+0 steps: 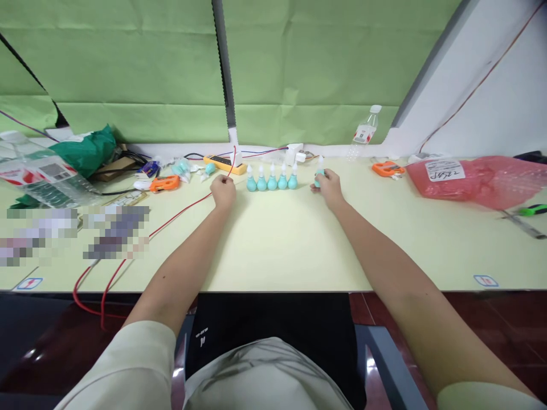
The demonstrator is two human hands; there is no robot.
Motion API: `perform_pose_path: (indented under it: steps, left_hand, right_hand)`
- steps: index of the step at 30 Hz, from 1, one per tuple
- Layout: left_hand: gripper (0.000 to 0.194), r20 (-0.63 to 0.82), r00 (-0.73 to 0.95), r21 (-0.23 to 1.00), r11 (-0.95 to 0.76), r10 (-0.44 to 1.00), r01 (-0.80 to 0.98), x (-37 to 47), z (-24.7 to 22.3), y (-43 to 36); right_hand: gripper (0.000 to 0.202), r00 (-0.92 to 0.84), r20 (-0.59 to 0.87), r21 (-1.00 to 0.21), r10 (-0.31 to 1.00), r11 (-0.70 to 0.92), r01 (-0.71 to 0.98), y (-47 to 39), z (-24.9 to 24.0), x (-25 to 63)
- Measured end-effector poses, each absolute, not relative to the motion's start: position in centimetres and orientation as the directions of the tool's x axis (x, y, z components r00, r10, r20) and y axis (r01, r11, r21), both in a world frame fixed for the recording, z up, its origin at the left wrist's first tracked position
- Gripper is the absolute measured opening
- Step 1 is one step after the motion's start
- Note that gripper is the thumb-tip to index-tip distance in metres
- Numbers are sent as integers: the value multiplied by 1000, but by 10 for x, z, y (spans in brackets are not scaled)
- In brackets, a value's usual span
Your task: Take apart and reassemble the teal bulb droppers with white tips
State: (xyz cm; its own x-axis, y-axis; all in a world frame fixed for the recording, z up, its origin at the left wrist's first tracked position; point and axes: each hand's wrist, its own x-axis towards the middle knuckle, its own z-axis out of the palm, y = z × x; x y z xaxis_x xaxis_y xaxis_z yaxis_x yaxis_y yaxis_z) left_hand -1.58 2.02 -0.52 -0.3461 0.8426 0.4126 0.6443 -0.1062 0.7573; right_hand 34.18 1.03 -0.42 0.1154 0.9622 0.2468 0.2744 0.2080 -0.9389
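Several small teal bottles with clear pointed caps stand upright in a row on the pale yellow table. To the right of the row, my right hand has its fingers closed around another teal bottle, its clear tip pointing up. My left hand is closed at the left end of the row, a little apart from the bottles. A red cable runs up to that hand and comes out above it, so the fingers pinch it.
Behind the row lie a yellow multimeter-like device and a white plug. Orange tools, a green bag and a large bottle are at left. At right are orange scissors, a red bag and a clear bottle.
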Motion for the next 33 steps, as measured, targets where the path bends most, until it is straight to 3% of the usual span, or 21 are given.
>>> perform_pose_path:
  steps: [3, 5, 7, 10, 13, 18, 24, 33]
  left_hand:
    - [19, 533, -436, 806, -278, 725, 522, -14, 6, 12]
    - [18, 605, -426, 786, -415, 673, 459, -8, 16, 4]
    - [17, 642, -353, 754, -479, 680, 449, 3, 23, -7]
    - [15, 609, -142, 745, -502, 780, 438, 32, 28, -30]
    - [13, 510, 137, 793, -526, 849, 307, 64, 24, -52]
    - [42, 296, 469, 878, -431, 832, 210, 92, 9, -68]
    - [61, 112, 535, 919, -292, 838, 266, 89, 7, -61]
    - [67, 98, 588, 929, -285, 803, 235, 83, 10, -52]
  right_hand:
    - [32, -82, 116, -981, 990, 127, 144, -2, 11, 362]
    - [40, -437, -65, -992, 897, -104, -67, -9, 19, 372]
    - [42, -626, -141, -954, 767, -274, -121, -14, 22, 374]
    - [38, -735, -201, -931, 647, -360, -62, -18, 22, 363]
    - [31, -783, -263, -922, 563, -386, 32, -22, 20, 344]
    - [38, -732, -313, -943, 605, -293, 161, -26, 20, 323]
    - [32, -734, -316, -948, 601, -223, 226, -28, 24, 321]
    - [41, -765, -311, -950, 564, -169, 262, -34, 27, 303]
